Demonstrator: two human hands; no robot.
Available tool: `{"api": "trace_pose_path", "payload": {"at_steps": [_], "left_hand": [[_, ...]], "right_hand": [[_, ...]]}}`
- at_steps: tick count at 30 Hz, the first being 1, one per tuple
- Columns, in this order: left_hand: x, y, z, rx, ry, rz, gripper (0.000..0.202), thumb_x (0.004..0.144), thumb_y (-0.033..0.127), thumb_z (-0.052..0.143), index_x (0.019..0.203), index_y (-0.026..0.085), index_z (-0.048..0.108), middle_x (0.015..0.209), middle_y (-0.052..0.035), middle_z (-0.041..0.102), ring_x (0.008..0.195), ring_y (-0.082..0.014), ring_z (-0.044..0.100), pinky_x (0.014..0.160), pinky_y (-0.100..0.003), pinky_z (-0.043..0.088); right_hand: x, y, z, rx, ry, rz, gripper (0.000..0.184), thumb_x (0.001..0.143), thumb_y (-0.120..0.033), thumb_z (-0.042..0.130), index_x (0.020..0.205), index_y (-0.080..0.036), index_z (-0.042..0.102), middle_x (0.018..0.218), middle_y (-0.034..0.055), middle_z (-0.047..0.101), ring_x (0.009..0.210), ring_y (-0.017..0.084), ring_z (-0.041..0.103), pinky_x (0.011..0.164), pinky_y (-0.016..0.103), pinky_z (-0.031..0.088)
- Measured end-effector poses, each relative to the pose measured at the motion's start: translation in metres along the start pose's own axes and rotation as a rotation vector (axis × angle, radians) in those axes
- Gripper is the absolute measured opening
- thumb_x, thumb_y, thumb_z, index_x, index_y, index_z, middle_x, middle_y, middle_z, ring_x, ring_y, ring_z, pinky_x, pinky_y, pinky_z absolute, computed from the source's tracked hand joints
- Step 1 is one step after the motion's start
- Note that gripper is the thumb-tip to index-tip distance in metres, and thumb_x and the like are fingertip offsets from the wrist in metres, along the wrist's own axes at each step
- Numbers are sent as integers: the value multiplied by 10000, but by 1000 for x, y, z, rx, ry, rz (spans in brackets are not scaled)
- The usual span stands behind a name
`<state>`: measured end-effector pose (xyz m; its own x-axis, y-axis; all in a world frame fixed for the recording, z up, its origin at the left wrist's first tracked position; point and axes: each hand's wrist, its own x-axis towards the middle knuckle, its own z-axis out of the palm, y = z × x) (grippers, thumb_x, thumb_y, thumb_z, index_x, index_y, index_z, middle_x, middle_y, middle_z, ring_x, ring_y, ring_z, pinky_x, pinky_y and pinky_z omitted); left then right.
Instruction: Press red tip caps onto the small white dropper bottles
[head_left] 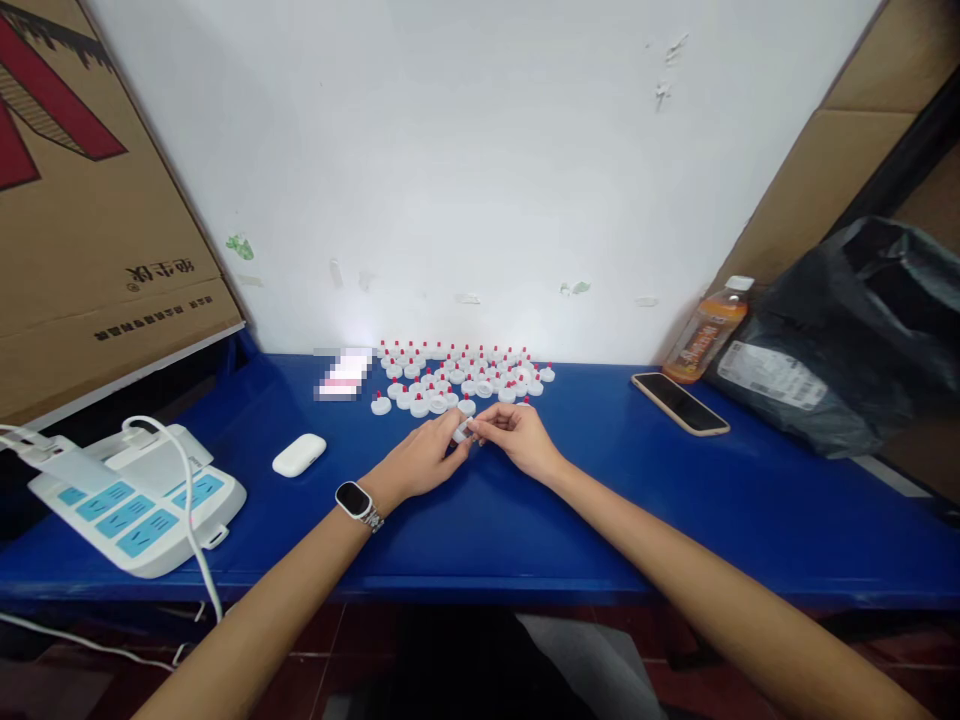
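My left hand (429, 455), with a watch (354, 500) on its wrist, grips a small white cap (460, 431) between thumb and fingers. Closed in a pinch, my right hand (521, 435) meets the cap from the other side. Whatever the right fingertips pinch is too small to make out. Just beyond both hands stand many white round caps with red tips (418, 404), spread over the blue table (480, 530) near the wall. Some of those caps are partly hidden behind my fingers.
On the left lie a power strip (139, 525) with white cables and a white earbud case (299, 455). To the right are a phone (679, 403), an orange drink bottle (705, 335) and a dark plastic bag (847, 330). Cardboard boxes (97, 230) flank both sides.
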<state>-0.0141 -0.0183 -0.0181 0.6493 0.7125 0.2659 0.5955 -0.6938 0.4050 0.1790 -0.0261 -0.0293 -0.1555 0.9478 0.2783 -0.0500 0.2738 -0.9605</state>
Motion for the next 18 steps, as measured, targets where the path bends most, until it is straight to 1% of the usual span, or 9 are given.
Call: {"api": "trace_pose_path", "payload": {"at_steps": [6, 10, 15, 18], "left_hand": [[0, 2, 0, 5, 7, 23, 136, 984, 358, 387, 929, 237, 415, 862, -22, 589, 761, -206, 593, 662, -332, 426], [0, 3, 0, 46, -1, 41, 137, 981, 353, 393, 942, 234, 449, 849, -23, 601, 753, -213, 592, 656, -337, 423], [0, 5, 2, 80, -13, 76, 128, 985, 340, 397, 983, 231, 464, 893, -33, 627, 787, -223, 608, 709, -348, 444], [0, 7, 4, 54, -7, 56, 151, 990, 362, 392, 979, 227, 460, 871, -39, 628, 782, -227, 616, 712, -350, 452]], "right_hand": [[1, 0, -2, 7, 61, -6, 386, 662, -556, 822, 753, -197, 716, 698, 24, 718, 625, 154, 638, 651, 304, 542], [1, 2, -1, 8, 53, -8, 392, 666, -560, 818, 761, -194, 715, 690, 21, 709, 619, 153, 640, 653, 308, 543], [0, 3, 0, 13, 69, -15, 387, 660, -544, 831, 741, -189, 697, 671, 18, 700, 617, 151, 639, 654, 302, 538], [0, 3, 2, 13, 91, -24, 400, 644, -549, 840, 734, -196, 672, 680, 19, 701, 630, 161, 644, 655, 306, 539]]}}
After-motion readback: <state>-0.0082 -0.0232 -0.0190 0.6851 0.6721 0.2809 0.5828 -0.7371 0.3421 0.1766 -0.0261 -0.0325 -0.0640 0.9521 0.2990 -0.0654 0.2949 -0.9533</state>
